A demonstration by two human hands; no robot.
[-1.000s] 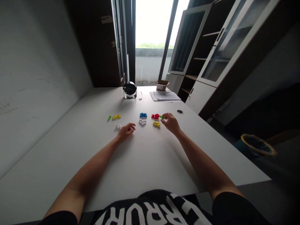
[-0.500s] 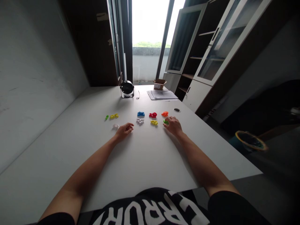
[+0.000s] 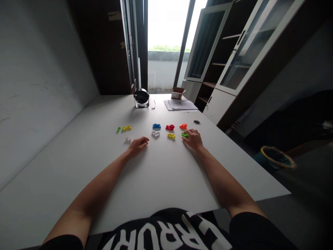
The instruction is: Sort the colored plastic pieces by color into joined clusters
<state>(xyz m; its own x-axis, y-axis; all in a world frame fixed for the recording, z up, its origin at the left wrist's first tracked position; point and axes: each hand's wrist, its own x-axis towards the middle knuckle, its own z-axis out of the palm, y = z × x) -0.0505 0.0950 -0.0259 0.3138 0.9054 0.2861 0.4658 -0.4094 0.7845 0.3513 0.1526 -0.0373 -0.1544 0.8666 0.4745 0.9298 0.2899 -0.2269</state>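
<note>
Small bright plastic toy pieces lie on the white table. My right hand (image 3: 194, 140) rests at the right end of them, with thumb and fingertips about a green plastic piece (image 3: 185, 134) that sits on the tabletop. Just beyond it is an orange piece (image 3: 183, 126). To its left are a yellow piece (image 3: 171, 136), a red piece (image 3: 170, 127), a blue piece (image 3: 156, 126) and a white piece (image 3: 155, 134). My left hand (image 3: 139, 144) lies on the table, fingers loosely bent and apart, with nothing visible in it. Close to its left is another white piece (image 3: 128, 139).
Farther left lie a yellow pair of pieces (image 3: 127, 128) and a small green piece (image 3: 119, 129). A round black device on a stand (image 3: 141, 98), papers (image 3: 180, 105) and an opened cardboard box (image 3: 177, 93) stand at the back. A cable hole (image 3: 197, 122) is at the right.
My right hand has shifted slightly, and more of the green piece now shows beside its fingertips. The left hand stays nearly in place.
</note>
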